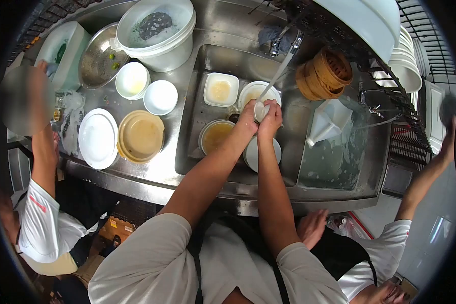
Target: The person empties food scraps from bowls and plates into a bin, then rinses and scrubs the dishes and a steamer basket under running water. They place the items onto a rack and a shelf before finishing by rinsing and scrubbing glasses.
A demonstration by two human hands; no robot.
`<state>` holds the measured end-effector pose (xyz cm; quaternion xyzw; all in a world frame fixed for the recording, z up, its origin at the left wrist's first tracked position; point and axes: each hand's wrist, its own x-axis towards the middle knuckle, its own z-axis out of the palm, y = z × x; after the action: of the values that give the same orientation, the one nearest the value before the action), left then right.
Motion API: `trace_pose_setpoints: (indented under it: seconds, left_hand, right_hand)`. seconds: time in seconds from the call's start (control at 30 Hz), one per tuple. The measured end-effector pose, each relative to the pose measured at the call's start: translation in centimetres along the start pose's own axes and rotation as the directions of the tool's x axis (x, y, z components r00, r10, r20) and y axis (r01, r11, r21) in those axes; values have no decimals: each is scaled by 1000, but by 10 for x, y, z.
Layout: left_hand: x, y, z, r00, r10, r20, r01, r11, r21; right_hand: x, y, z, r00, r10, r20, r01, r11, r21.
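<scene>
Closest in, along the near edge of the steel table [159,164], a white oval plate [98,138] and a tan dish [140,136] lie side by side, left of the sink [290,154]. Towards the sink's near edge, a round white dish [251,153] sits partly hidden beneath the right forearm; a bowl of yellowish liquid [217,136] stands further left, close to the left forearm, which could tip it if it dips. Beyond, over the middle of the sink, the left hand [248,117] and right hand [270,119] are both curled around a small white cup [261,111], gripping it under running water. Wet fingers could let it slip, and a drop onto the white bowl [249,94] just below might chip either one. A strong jet from the tap [298,41], striking the cup's curve, could also splash outward. Towards the sink's far right corner, the stacked bamboo steamers [323,75] could topple into the neighbouring water-filled basin [334,169] if an elbow or sleeve nudges them.
</scene>
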<state>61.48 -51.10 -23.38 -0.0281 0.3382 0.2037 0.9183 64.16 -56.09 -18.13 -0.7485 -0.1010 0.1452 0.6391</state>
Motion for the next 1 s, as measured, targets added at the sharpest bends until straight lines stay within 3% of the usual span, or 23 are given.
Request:
trace_pose_setpoints:
  seconds: [0.1, 0.2, 0.3, 0.33, 0.4, 0.6, 0.67, 0.73, 0.77, 0.8, 0.83, 0.87, 0.93, 1.0]
  left_hand:
    - [20, -6, -18, 963, 267, -40, -252, 942, 221]
    - [-15, 24, 13, 979, 201, 44, -205, 933, 295]
    - [-28, 41, 35, 995, 76, -69, -69, 993, 101]
    - [-30, 45, 37, 998, 48, 29, -48, 999, 12]
    - [-34, 44, 43, 1000, 18, 6, -18, 999, -45]
    - [0, 19, 29, 981, 69, -179, -57, 996, 72]
    - [6, 13, 25, 962, 134, -238, -109, 987, 115]
    - [15, 13, 17, 964, 222, -146, -231, 972, -47]
    - [7, 18, 17, 962, 271, -47, -274, 957, -99]
    - [3, 24, 18, 971, 230, -74, -239, 957, -167]
    - [23, 22, 6, 948, 291, -128, -307, 944, -125]
    - [45, 18, -4, 922, 343, -177, -362, 929, -83]
    - [51, 11, 11, 741, 617, -266, -489, 767, 415]
    - [28, 21, 26, 799, 600, -31, -374, 537, 756]
  right_hand:
    - [-3, 3, 12, 994, -22, 109, 19, 999, 29]
    - [8, 2, 17, 990, 58, 130, -80, 982, 172]
    - [21, -2, 18, 987, 141, 81, -162, 917, 365]
    - [20, -11, 18, 982, 175, 71, -189, 905, 381]
    - [22, -11, 19, 979, 192, 64, -201, 887, 415]
    - [30, 8, 18, 959, 279, 38, -277, 908, 314]
    - [45, 29, 20, 981, 181, 66, -188, 974, 124]
    - [61, 47, 32, 977, 120, 174, -119, 993, -19]
    - [59, 38, 38, 965, 132, 227, -142, 990, 27]
    - [67, 47, 42, 940, 193, 281, -215, 975, 49]
    - [59, 25, 46, 925, 257, 279, -268, 964, 1]
    - [40, -2, 47, 942, 232, 241, -263, 959, 103]
    - [56, 28, 38, 967, 119, 226, -150, 981, 125]
    - [43, 13, 26, 890, 253, 379, -397, 837, 376]
